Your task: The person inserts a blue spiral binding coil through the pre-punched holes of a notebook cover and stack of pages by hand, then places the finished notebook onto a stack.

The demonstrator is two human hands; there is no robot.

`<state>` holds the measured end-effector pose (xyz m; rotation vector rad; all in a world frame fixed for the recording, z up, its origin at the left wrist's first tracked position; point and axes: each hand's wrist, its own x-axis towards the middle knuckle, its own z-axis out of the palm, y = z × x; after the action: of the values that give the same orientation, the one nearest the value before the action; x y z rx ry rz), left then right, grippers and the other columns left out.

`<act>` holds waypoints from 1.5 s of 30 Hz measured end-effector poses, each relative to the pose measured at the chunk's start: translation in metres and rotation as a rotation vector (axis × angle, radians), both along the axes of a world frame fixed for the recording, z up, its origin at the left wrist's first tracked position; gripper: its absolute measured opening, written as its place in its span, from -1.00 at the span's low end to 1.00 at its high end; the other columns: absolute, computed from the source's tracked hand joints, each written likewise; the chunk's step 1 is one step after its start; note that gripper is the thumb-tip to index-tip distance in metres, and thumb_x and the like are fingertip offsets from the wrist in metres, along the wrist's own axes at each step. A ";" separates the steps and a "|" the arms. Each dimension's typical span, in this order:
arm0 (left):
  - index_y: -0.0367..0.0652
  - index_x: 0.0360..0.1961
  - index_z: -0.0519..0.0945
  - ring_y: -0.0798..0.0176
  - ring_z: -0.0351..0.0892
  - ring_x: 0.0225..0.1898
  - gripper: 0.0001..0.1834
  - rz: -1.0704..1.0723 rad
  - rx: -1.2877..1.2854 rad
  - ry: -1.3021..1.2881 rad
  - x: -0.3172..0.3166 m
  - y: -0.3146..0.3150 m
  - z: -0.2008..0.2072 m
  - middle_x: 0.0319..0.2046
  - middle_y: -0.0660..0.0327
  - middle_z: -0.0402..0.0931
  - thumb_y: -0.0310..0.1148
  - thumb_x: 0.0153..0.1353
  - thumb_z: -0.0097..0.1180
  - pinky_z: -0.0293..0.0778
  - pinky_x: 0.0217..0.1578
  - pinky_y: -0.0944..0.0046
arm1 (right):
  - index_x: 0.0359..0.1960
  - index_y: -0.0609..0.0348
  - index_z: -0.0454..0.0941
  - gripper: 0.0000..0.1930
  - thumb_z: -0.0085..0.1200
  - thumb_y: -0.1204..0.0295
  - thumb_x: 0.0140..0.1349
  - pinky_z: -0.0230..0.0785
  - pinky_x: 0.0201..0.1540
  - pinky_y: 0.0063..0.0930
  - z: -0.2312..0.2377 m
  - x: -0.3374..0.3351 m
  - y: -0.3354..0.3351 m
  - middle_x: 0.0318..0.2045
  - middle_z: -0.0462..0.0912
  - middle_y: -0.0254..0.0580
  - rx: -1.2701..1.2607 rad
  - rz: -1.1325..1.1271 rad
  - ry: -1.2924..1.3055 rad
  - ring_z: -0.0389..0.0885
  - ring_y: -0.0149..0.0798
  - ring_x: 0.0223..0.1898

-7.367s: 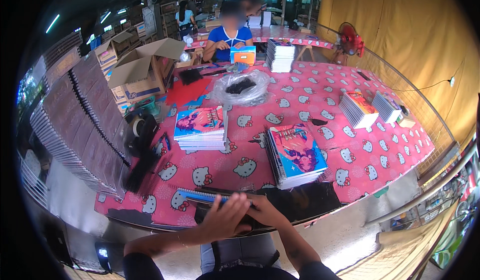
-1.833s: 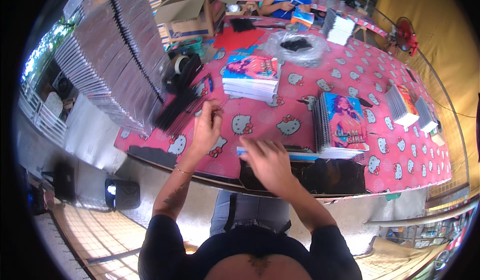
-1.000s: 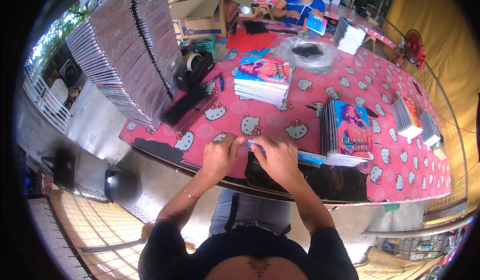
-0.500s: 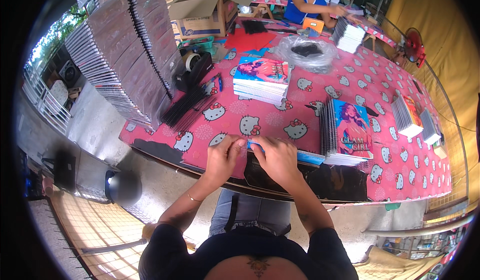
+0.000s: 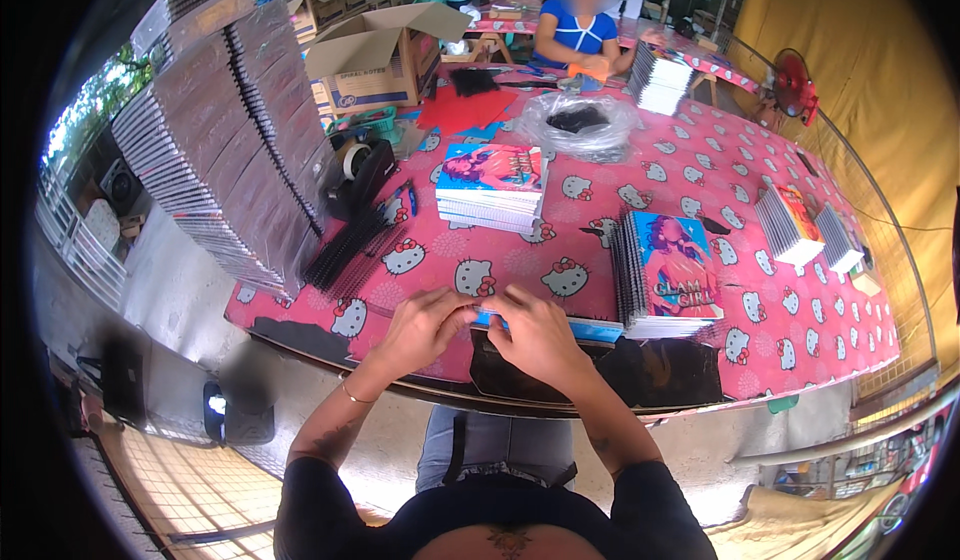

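At the table's near edge, a notebook with a blue cover (image 5: 597,331) is seen almost edge-on, and much of it is hidden by my hands. My right hand (image 5: 533,336) is closed over its left part, fingers bent and thumb pressed in. Close beside it, my left hand (image 5: 424,332) pinches at the notebook's left end; what lies between those fingertips is too small to make out. Right of my hands stands a stack of spiral notebooks (image 5: 670,270) with pink and blue covers. Farther off lies a stack of similar books (image 5: 490,188), with no coils visible on it.
Tall stacks of wrapped spiral notebooks (image 5: 215,130) rise at the left. Black plastic coils (image 5: 350,250) lie beside a tape dispenser (image 5: 362,175). An open carton (image 5: 385,65) and a clear bag of black coils (image 5: 580,125) are farther back. Across the table, a person in blue (image 5: 578,35) handles something orange.
The view has shifted, so the table's contents appear farther left and lower. My two hands remain close together at the notebook, with fingers slightly repositioned. The person opposite has drawn their arms in.
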<state>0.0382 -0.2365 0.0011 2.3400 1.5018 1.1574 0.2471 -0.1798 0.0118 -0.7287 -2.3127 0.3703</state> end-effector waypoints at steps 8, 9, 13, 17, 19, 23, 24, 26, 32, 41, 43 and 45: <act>-0.12 0.12 0.59 -0.08 0.62 -0.24 -0.58 -0.106 -0.174 0.038 -0.012 0.010 0.001 -0.15 0.07 0.56 -0.17 0.30 0.22 0.49 -0.31 -0.02 | -0.16 0.07 0.64 -0.85 0.18 0.46 0.24 0.47 -0.40 -0.07 0.000 0.008 0.001 -0.40 0.58 -0.11 0.104 0.034 0.062 0.64 0.04 -0.42; -0.14 0.17 0.56 -0.08 0.59 -0.15 -0.51 -0.040 -0.135 0.158 -0.008 0.008 0.006 -0.06 0.05 0.53 -0.10 0.31 0.19 0.46 -0.22 -0.06 | -0.16 0.06 0.65 -0.86 0.18 0.45 0.25 0.46 -0.40 -0.08 -0.001 0.010 0.002 -0.41 0.59 -0.12 0.163 0.037 0.073 0.65 0.03 -0.42; -0.27 0.31 0.43 -0.14 0.41 0.20 -0.25 0.284 0.120 0.486 0.029 0.003 0.002 0.24 -0.05 0.37 0.15 0.33 0.03 0.23 0.13 -0.26 | -0.20 0.08 0.60 -0.87 0.14 0.45 0.22 0.50 -0.43 -0.13 0.004 0.018 -0.007 -0.40 0.62 -0.15 0.052 -0.097 -0.060 0.68 -0.03 -0.42; -0.43 0.38 0.30 -0.26 0.04 0.49 -0.03 0.374 0.090 0.574 0.054 -0.032 -0.066 0.44 -0.14 0.17 0.33 0.35 -0.23 -0.26 0.38 -0.47 | -0.17 0.03 0.63 -0.85 0.15 0.41 0.25 0.48 -0.45 -0.15 -0.004 0.017 -0.003 -0.41 0.62 -0.22 0.073 -0.146 -0.097 0.67 -0.03 -0.44; -0.44 0.38 0.28 -0.27 -0.05 0.53 0.00 0.371 0.103 0.535 0.056 -0.035 -0.069 0.45 -0.20 0.15 0.36 0.34 -0.22 -0.40 0.38 -0.51 | -0.14 0.00 0.65 -0.84 0.15 0.39 0.26 0.48 -0.44 -0.15 -0.003 0.016 0.000 -0.41 0.62 -0.26 0.093 -0.129 -0.097 0.67 -0.03 -0.44; -0.57 0.40 0.11 -0.39 -0.15 0.54 0.04 0.375 0.044 0.625 0.050 0.000 -0.037 0.44 -0.42 0.01 0.33 0.37 -0.24 -0.50 0.36 -0.56 | -0.08 0.00 0.64 -0.80 0.15 0.38 0.28 0.50 -0.38 -0.13 0.002 0.033 -0.007 -0.35 0.67 -0.28 0.157 -0.102 -0.012 0.69 -0.02 -0.41; -0.54 0.41 0.12 -0.37 -0.15 0.54 0.01 0.334 0.075 0.599 0.053 -0.019 -0.061 0.45 -0.38 0.02 0.30 0.39 -0.25 -0.47 0.36 -0.56 | -0.06 -0.01 0.64 -0.79 0.15 0.38 0.28 0.51 -0.36 -0.13 0.008 0.043 -0.008 -0.33 0.68 -0.28 0.206 -0.112 0.041 0.69 -0.02 -0.40; -0.49 0.43 0.14 -0.34 -0.15 0.54 -0.05 0.239 0.147 0.559 0.050 -0.047 -0.112 0.47 -0.29 0.03 0.25 0.42 -0.26 -0.42 0.37 -0.54 | -0.03 -0.03 0.64 -0.78 0.14 0.38 0.30 0.52 -0.32 -0.13 0.006 0.056 -0.007 -0.29 0.72 -0.24 0.175 -0.152 -0.053 0.70 -0.01 -0.37; -0.46 0.35 0.28 -0.31 0.02 0.50 -0.05 0.344 0.117 0.740 0.059 -0.009 -0.025 0.41 -0.34 0.14 0.23 0.25 0.05 -0.15 0.38 -0.48 | -0.03 -0.05 0.65 -0.78 0.13 0.36 0.31 0.52 -0.32 -0.10 0.008 0.069 -0.004 -0.30 0.74 -0.18 -0.003 -0.115 -0.186 0.71 -0.01 -0.36; -0.55 0.36 0.21 -0.38 0.04 0.48 0.02 0.160 -0.099 0.712 0.073 -0.019 -0.025 0.40 -0.40 0.10 0.17 0.17 0.15 -0.11 0.39 -0.45 | -0.02 -0.07 0.66 -0.78 0.09 0.31 0.34 0.52 -0.32 -0.08 0.005 0.066 0.006 -0.25 0.75 -0.14 -0.044 -0.087 -0.165 0.72 0.00 -0.32; -0.39 0.35 0.26 -0.19 0.21 0.43 0.01 0.365 0.199 0.716 0.067 0.004 -0.006 0.36 -0.18 0.26 0.21 0.11 0.23 0.04 0.36 -0.38 | -0.03 -0.06 0.67 -0.78 0.08 0.30 0.36 0.52 -0.32 -0.07 0.009 0.064 0.005 -0.25 0.75 -0.14 -0.039 -0.061 -0.202 0.71 0.01 -0.33; -0.41 0.34 0.26 -0.18 0.22 0.42 0.01 0.276 0.144 0.757 0.069 0.007 -0.003 0.35 -0.21 0.26 0.22 0.12 0.22 0.06 0.34 -0.39 | 0.01 -0.08 0.63 -0.76 0.09 0.31 0.35 0.51 -0.33 -0.06 0.010 0.064 0.003 -0.27 0.75 -0.14 -0.070 -0.069 -0.221 0.71 0.02 -0.34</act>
<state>0.1076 -0.2295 -0.0017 2.9258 2.0648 0.4080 0.3107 -0.1770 0.0219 -0.9223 -2.4825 0.3562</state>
